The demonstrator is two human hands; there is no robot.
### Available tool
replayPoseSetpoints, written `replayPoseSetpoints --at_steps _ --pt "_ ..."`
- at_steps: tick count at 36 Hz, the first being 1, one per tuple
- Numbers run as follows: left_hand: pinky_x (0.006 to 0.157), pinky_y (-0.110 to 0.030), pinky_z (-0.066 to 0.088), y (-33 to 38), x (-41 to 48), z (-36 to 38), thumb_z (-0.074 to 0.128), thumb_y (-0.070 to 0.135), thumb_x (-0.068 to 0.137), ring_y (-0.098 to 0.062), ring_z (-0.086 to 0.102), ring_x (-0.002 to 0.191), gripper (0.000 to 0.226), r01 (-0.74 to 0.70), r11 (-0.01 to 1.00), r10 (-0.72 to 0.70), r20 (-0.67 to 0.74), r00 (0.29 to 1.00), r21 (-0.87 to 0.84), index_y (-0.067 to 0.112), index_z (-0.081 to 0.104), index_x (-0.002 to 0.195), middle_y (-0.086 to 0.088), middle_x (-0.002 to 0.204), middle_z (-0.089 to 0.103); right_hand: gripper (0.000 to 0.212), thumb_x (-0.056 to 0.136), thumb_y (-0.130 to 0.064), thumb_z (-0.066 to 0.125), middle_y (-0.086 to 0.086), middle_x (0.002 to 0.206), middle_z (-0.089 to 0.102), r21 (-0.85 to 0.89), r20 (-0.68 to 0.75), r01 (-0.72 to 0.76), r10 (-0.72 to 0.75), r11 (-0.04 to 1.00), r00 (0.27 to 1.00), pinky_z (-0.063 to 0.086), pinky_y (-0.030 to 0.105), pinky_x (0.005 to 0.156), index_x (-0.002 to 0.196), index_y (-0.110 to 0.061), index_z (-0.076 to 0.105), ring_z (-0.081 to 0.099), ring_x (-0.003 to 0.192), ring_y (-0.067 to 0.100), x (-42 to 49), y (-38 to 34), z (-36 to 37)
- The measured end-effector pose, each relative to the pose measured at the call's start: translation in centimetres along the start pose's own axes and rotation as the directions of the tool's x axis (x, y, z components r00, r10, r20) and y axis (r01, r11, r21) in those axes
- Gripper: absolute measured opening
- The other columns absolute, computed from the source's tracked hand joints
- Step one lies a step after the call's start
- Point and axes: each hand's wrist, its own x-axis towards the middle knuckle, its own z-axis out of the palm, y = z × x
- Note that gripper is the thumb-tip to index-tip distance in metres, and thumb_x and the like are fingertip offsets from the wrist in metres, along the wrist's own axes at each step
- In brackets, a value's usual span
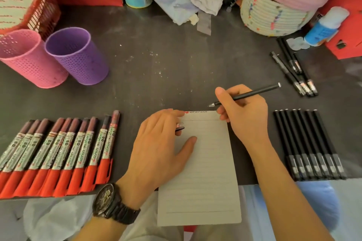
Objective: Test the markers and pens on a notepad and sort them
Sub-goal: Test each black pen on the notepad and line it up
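A lined notepad [205, 172] lies at the table's front edge, with small test marks along its top line. My left hand [162, 150] rests on the pad's left side and holds a small black pen cap [180, 127] between its fingers. My right hand [244, 109] grips an uncapped black pen [252, 93], its tip just above the pad's top right corner. A row of several red-capped markers [58, 152] lies to the left. Several capped black pens [309, 146] lie in a row to the right.
A pink cup [29, 58] and a purple perforated cup [78, 56] stand at the left. Several more black pens [293, 72] lie loose at the far right, near a glue bottle [325, 27], a woven basket [274, 13] and a red box [346, 31]. Clutter lines the back edge.
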Motion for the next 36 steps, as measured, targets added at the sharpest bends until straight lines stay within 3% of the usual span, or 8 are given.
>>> replayPoseSetpoints --at_steps 4,8,11,15,19,23,28,36 --pt "0.093 -0.03 0.04 1.4 0.7 -0.4 0.061 0.043 0.09 -0.015 0.055 0.11 0.033 -0.117 0.993 0.117 0.019 0.993 0.034 0.019 0.055 0.112 0.011 0.113 0.061 0.026 0.091 -0.04 0.071 -0.003 0.06 0.07 -0.003 -0.023 0.0 0.0 1.0 1.0 0.052 0.021 0.056 0.076 -0.021 0.064 0.065 0.05 0.012 -0.1 -0.1 -0.1" --pt "0.08 -0.027 0.048 3.4 2.0 0.3 0.048 0.052 0.092 -0.012 0.06 0.098 0.028 -0.216 0.973 0.208 0.094 0.974 0.084 0.027 0.045 0.103 0.008 0.114 0.066 0.029 0.089 -0.044 0.072 -0.003 0.056 0.067 -0.008 -0.061 0.0 -0.001 1.0 0.998 0.049 0.026 0.059 0.07 -0.025 0.062 0.061 0.047 0.01 -0.1 0.2 -0.1" --pt "0.076 -0.029 0.049 3.7 2.3 1.6 0.052 0.048 0.093 -0.014 0.058 0.094 0.026 -0.245 0.965 0.231 0.142 0.963 0.091 0.024 0.053 0.104 0.008 0.113 0.066 0.028 0.088 -0.044 0.074 -0.006 0.053 0.065 -0.036 -0.069 0.019 -0.021 0.999 0.997 0.049 0.028 0.063 0.069 -0.026 0.063 0.061 0.05 0.009 0.0 0.4 0.0" --pt "0.078 -0.032 0.044 3.1 2.0 2.6 0.053 0.042 0.095 -0.016 0.051 0.1 0.02 -0.238 0.969 0.23 0.124 0.965 0.059 0.023 0.052 0.095 0.007 0.126 0.064 0.027 0.089 -0.041 0.074 -0.007 0.053 0.065 -0.058 -0.064 0.03 -0.033 0.998 0.997 0.051 0.031 0.064 0.069 -0.026 0.062 0.064 0.053 0.011 0.0 0.5 0.1" --pt "0.077 -0.033 0.046 3.0 1.8 2.6 0.053 0.04 0.095 -0.016 0.052 0.099 0.017 -0.231 0.972 0.225 0.115 0.967 0.042 0.023 0.051 0.094 0.007 0.125 0.065 0.028 0.089 -0.038 0.074 -0.009 0.054 0.066 -0.092 -0.046 0.037 -0.042 0.995 0.998 0.049 0.019 0.061 0.068 -0.025 0.062 0.064 0.054 0.008 -0.1 0.5 0.1" --pt "0.075 -0.032 0.048 3.0 1.8 2.3 0.055 0.034 0.093 -0.016 0.055 0.097 0.013 -0.21 0.978 0.208 0.089 0.974 0.009 0.021 0.055 0.094 0.006 0.119 0.068 0.028 0.09 -0.035 0.074 -0.009 0.054 0.066 -0.108 -0.048 0.033 -0.039 0.994 0.998 0.048 0.014 0.059 0.067 -0.025 0.062 0.063 0.052 0.007 0.0 0.4 0.3" --pt "0.071 -0.031 0.05 2.9 1.7 2.4 0.057 0.031 0.091 -0.014 0.055 0.094 0.028 -0.175 0.985 0.175 0.052 0.983 -0.003 0.015 0.066 0.113 0.006 0.1 0.068 0.025 0.09 -0.032 0.073 -0.008 0.054 0.067 -0.123 -0.038 0.04 -0.045 0.992 0.998 0.047 0.014 0.056 0.068 -0.025 0.062 0.06 0.048 0.007 0.0 0.5 0.3" --pt "0.069 -0.029 0.049 2.8 1.9 2.3 0.05 0.031 0.089 -0.012 0.053 0.093 0.03 -0.176 0.984 0.177 0.053 0.983 -0.021 0.016 0.066 0.109 0.006 0.098 0.067 0.027 0.091 -0.026 0.073 -0.008 0.054 0.066 -0.109 -0.024 0.055 -0.058 0.993 0.998 0.046 0.011 0.053 0.066 -0.027 0.062 0.059 0.045 0.005 -0.1 0.2 0.3"
